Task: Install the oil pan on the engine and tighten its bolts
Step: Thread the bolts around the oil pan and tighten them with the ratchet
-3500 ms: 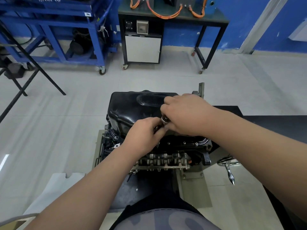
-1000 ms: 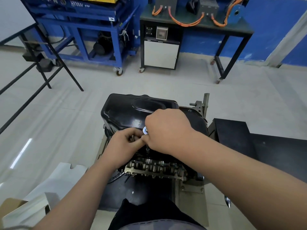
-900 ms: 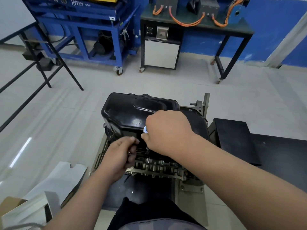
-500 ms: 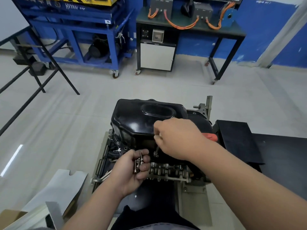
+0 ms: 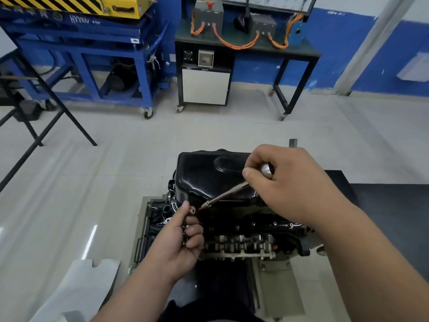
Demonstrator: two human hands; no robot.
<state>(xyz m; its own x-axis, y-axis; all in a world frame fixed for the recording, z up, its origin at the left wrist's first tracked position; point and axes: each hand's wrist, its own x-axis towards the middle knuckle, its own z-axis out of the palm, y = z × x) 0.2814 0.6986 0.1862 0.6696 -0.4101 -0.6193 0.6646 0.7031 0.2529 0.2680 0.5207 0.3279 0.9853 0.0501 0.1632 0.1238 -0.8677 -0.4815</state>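
Now, step in hand: starting bolts round the pan's flange (by my judgement placing them, not yet the final tightening).
Oil pan [image 5: 209, 175]: glossy black, already seated on top of the engine [image 5: 243, 231], at 12 o'clock from the person.
Left grip [image 5: 183, 238]: clenched. Thumb and forefinger pinch one bolt [image 5: 192, 211] at the pan's 7 o'clock corner, and the curled fingers hold what look like spare bolts [image 5: 185, 228] against the palm.
Right grip [image 5: 285, 180]: grasping the driver [image 5: 227, 193] by its chrome-capped handle, above the pan's 3 o'clock side. The slim shaft slopes down toward 8 o'clock.
Driver tip [image 5: 207, 204]: just beside the pinched bolt, but I cannot tell whether the two are touching.
Near flange: small bright heads [image 5: 274, 223] at the pan's 5 o'clock look like bolts already set in.
Progress: the pan is on and some bolts appear placed, with several more waiting in the left palm, so roughly midway.
Next move calls for: mating the bolt's head squarely with the tip, then carrying it to an open flange hole and turning it in straight.
Risk: a bolt slipping from the tip into the engine, or a crooked start crossing the thread.
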